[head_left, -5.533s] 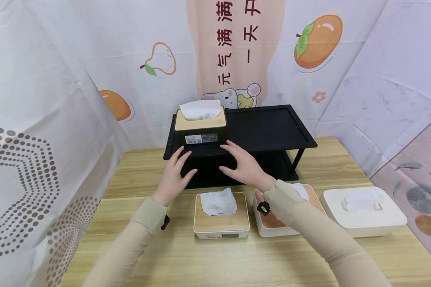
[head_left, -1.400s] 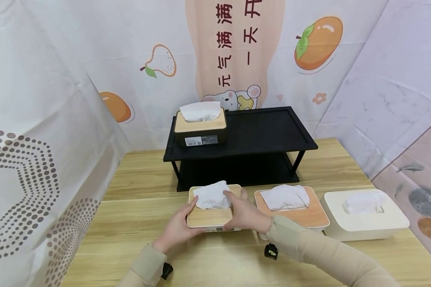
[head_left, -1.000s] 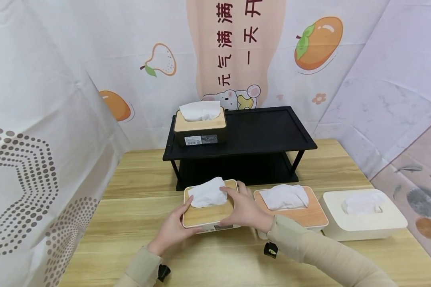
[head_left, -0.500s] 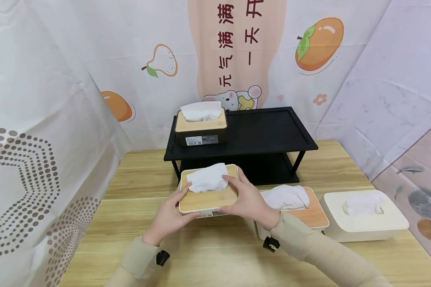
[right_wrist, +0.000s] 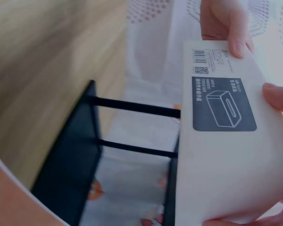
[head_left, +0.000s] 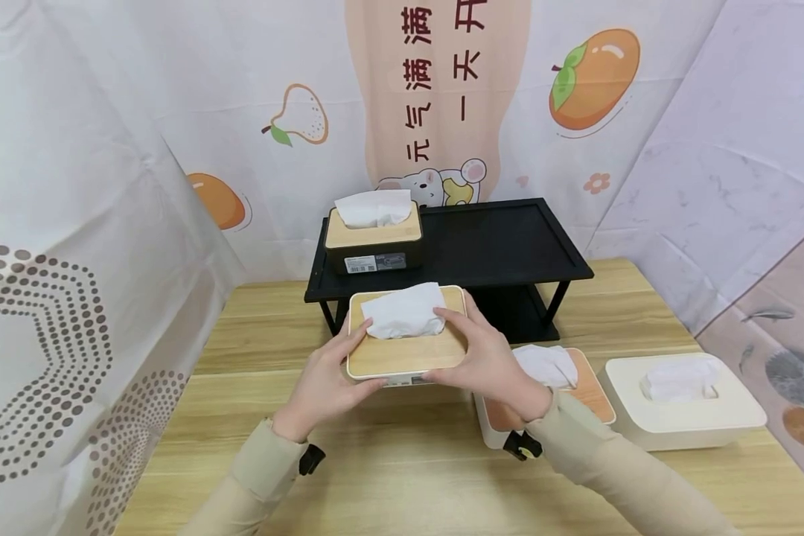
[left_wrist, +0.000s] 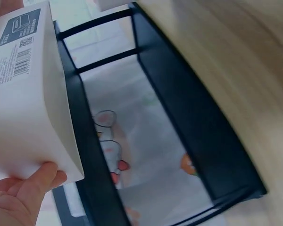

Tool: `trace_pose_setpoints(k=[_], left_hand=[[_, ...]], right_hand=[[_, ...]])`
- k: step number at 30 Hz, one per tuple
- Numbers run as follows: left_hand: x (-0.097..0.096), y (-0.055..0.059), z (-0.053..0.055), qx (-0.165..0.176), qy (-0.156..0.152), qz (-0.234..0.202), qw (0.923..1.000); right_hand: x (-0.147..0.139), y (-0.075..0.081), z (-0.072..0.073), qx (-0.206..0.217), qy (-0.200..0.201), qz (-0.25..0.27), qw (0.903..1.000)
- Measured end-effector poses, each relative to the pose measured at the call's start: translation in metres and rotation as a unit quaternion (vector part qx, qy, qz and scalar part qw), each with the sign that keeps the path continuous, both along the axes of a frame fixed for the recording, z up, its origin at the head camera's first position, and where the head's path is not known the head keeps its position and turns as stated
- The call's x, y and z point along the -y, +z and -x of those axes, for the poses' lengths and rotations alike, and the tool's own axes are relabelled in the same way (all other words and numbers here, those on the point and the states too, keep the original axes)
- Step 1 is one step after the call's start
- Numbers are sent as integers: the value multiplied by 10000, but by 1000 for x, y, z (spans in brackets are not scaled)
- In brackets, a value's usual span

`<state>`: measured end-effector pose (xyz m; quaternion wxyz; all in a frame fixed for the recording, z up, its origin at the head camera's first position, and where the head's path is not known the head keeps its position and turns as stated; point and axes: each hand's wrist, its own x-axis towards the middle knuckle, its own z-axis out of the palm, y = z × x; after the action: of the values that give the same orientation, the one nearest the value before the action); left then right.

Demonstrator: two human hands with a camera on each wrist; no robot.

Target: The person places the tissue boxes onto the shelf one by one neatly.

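Observation:
Between both hands a white tissue box with a light wooden lid is held up off the table, a white tissue sticking out of its top. My left hand grips its left end, and my right hand grips the right end, thumbs at the front edge. The box's white side with a printed label shows in the right wrist view. Just behind it stands a black two-tier rack. On the rack's top left sits a black tissue box with a wooden lid.
To the right on the wooden table stand a white tissue box with an orange-brown wooden lid, partly behind the right forearm, and an all-white tissue box. A patterned cloth hangs behind and at the sides.
Earlier my hands were spread near the rack, then closed on the light-lidded tissue box. It has since risen from the table and moved forward, lately also rightward, before the rack.

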<state>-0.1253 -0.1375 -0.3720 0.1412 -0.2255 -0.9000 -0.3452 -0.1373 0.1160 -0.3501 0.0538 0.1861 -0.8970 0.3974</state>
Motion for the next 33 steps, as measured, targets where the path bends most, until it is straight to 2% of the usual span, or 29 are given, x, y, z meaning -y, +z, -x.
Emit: trace_pose_setpoints(k=[5, 9, 13, 16, 21, 24, 30, 33], left_hand=[[-12, 14, 6, -147, -107, -12, 9998], [-24, 20, 15, -274, -236, -157, 9992], [-37, 19, 23, -485, -370, -270, 9978], [-47, 16, 28, -520, -457, -329, 9971], [-60, 14, 36, -626, -491, -249, 9965], [-66, 14, 42, -678, -552, -171, 9960], [-75, 12, 49, -491, -586, -46, 9971], [-79, 10, 51, -378, -555, -30, 9977]], right_hand=[[-12, 13, 3, -167, -94, 34, 9998], [-23, 17, 7, -260, -177, 190, 9993], [-35, 14, 12, -437, -290, 386, 9979], [-43, 10, 16, -586, -299, 568, 9962], [-54, 4, 23, -894, -246, 777, 9927], [-60, 0, 27, -921, -314, 873, 9914], [-69, -8, 31, -662, -380, 1040, 9916], [-73, -10, 33, -733, -337, 1041, 9913]])
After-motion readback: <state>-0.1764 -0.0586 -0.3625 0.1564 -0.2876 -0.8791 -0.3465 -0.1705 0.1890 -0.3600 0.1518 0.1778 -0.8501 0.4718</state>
